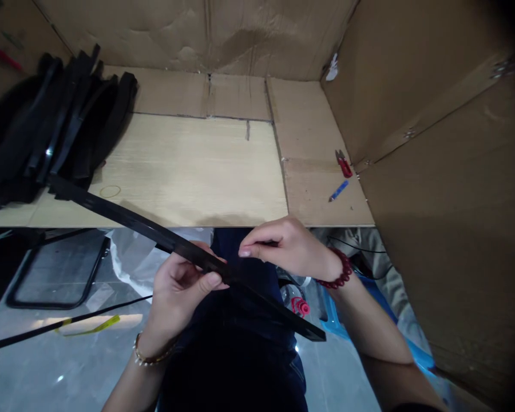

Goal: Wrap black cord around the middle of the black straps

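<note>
My left hand [184, 283] is closed around the middle of a long, thin black strip [133, 220], its thumb on top. The strip slants from the dark pile at the upper left, across my lap, to a squared end at the lower right. Just above the strip is my right hand [278, 246], thumb and forefinger pinched together and apart from it. Whatever those fingertips hold, if anything, is too small to make out. A heap of similar curved black strips [81, 114] lies on the left of the cardboard-covered table [206, 171].
Red-handled thread snips [343, 164] and a blue pen-like tool [339, 190] lie at the table's right. A thin rubber band [110, 190] rests near the heap. Cardboard walls [438, 126] enclose the back and sides. A blue plastic stool [332, 312] stands below.
</note>
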A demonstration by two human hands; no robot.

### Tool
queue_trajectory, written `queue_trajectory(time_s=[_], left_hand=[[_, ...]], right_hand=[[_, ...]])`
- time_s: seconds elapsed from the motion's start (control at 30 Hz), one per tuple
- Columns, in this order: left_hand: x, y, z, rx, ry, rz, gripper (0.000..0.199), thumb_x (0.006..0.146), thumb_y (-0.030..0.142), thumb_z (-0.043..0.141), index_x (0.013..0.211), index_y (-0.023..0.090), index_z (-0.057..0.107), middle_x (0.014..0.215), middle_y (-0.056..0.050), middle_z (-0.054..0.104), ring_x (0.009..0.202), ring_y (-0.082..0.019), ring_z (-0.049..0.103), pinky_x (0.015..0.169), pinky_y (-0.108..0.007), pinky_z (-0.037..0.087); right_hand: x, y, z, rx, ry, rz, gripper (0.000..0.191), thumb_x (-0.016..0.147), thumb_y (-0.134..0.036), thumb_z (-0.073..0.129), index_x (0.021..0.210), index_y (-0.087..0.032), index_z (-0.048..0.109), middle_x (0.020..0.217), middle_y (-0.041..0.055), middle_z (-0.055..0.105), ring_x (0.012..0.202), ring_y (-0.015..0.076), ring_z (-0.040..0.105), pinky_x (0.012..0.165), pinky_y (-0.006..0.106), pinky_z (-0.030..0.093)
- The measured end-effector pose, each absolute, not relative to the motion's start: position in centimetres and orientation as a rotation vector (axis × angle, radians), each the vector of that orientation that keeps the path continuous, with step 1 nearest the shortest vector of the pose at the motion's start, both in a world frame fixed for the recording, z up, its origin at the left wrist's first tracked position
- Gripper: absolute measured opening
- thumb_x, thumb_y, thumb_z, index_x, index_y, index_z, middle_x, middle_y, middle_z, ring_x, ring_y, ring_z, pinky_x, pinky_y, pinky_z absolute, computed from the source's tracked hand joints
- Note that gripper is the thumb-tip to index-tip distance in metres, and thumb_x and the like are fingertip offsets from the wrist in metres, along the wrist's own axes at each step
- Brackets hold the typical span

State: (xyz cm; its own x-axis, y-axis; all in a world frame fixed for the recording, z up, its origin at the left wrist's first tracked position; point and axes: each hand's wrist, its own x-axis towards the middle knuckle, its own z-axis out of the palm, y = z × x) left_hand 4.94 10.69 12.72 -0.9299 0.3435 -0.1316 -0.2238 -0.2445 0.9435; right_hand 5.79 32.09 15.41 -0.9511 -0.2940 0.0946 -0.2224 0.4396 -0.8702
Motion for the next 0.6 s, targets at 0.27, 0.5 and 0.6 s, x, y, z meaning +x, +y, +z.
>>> queue_trajectory(time_s=[0.27, 0.5, 0.6], left_hand=[[4.7, 12.3, 12.2, -0.199, 1.572, 2.437, 0.033, 0.058, 0.025, 0.09, 0.084, 0.021, 0.071, 0.074, 0.001, 0.072, 0.064, -0.012, 0.071, 0.052, -0.016, 0.061], [4.4, 14.0, 11.6, -0.328, 1.564, 2.57, 0.039, 0.052, 0.029, 0.093, 0.077, 0.018, 0.065, 0.07, 0.003, 0.069, 0.057, -0.008, 0.066, 0.052, -0.017, 0.061], [4.2, 14.5, 10.9, -0.343, 1.652, 2.609, 0.041, 0.054, 0.03, 0.091, 0.077, 0.017, 0.06, 0.066, 0.006, 0.064, 0.053, -0.007, 0.063, 0.055, -0.019, 0.061]], right_hand=[[8.1, 29.2, 9.6, -0.066, 2.353, -2.124, 0.028, 0.089, -0.039, 0.059, 0.08, -0.017, 0.073, 0.071, 0.0029, 0.071, 0.061, 0.0124, 0.062, 0.056, 0.022, 0.048], [9.6, 24.5, 7.3, 0.3, 2.514, -2.335, 0.028, 0.091, -0.04, 0.059, 0.077, -0.019, 0.073, 0.055, -0.0006, 0.059, 0.048, 0.0128, 0.052, 0.047, 0.025, 0.046], [9.8, 22.7, 7.1, 0.323, 2.858, -2.147, 0.025, 0.095, -0.032, 0.053, 0.089, -0.019, 0.074, 0.068, 0.0044, 0.069, 0.059, 0.0164, 0.063, 0.058, 0.029, 0.054]])
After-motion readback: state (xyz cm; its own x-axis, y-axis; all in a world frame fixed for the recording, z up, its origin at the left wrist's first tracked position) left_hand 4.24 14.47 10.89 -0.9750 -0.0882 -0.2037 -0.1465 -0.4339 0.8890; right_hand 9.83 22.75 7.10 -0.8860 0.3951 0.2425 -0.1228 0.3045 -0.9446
